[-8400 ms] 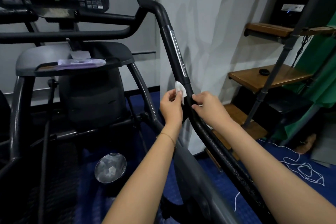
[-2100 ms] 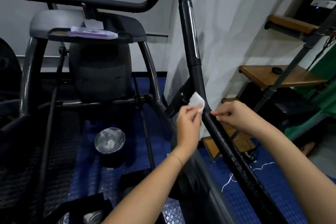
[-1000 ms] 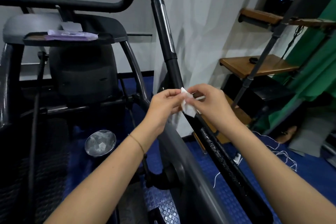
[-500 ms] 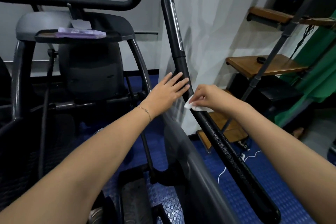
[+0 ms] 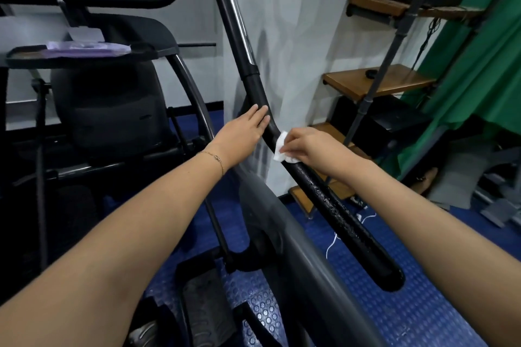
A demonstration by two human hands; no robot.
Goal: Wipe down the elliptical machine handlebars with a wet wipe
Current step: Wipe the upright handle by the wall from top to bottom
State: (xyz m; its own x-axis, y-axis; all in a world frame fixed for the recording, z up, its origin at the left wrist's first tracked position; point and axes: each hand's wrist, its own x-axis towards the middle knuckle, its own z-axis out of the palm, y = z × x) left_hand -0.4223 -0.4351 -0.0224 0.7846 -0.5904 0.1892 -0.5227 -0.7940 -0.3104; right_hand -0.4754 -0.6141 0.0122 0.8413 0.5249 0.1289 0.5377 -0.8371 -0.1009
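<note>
The long black tubular handlebar of the elliptical machine slants from the top centre down to its rounded end at the lower right, bending just above the two hands. Its lower stretch, below the hands, glistens with droplets.

The right hand pinches a small crumpled white wet wipe between thumb and fingertips and presses it against the right side of the bar, just under the bend. The wipe touches the tube; part of it is hidden under the fingers.

The left hand lies flat and unclenched, fingers straight and together, with its fingertips resting on the left side of the same bar, a little higher than the wipe. It grasps nothing. A thin gold chain bracelet circles that wrist.

To the upper left, a flat pale purple packet with a raised white flap (it looks like a pack of wipes, though no label is readable) sits on the dark tray of the machine's console shelf, well apart from the hands.

Behind the right hand stand brown wooden shelves on a dark metal frame, and a green cloth hangs beside them. The floor is blue studded rubber matting, with a thin white cord lying on it beneath the bar.
</note>
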